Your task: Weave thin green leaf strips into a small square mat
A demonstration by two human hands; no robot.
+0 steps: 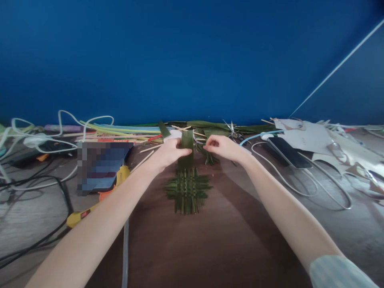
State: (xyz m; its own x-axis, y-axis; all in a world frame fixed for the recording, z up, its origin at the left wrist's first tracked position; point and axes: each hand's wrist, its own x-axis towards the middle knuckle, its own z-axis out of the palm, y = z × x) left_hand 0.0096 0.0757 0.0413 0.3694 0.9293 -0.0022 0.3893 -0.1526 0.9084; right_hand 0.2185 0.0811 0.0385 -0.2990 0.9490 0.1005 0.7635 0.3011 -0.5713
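My left hand [171,154] is closed, with the thumb pressed against a broad green leaf strip [187,154] held upright. Just to its right, my right hand [222,147] has its fingers curled into a pinch; anything between the fingertips is too small to make out. Below both hands, a woven mat of green leaf strips [188,188] lies flat on the brown table [192,244], its strip ends sticking out on every side. Some narrow leaf pieces [210,159] lie under my right fingertips.
A tablet [111,168] and a yellow glue gun [75,218] with its cord are at the left. Scissors [231,128] lie behind my right hand, among long leaves and thin sticks. To the right are a phone [289,152], white cables and paper sheets [303,138]. A blue wall [180,60] stands behind.
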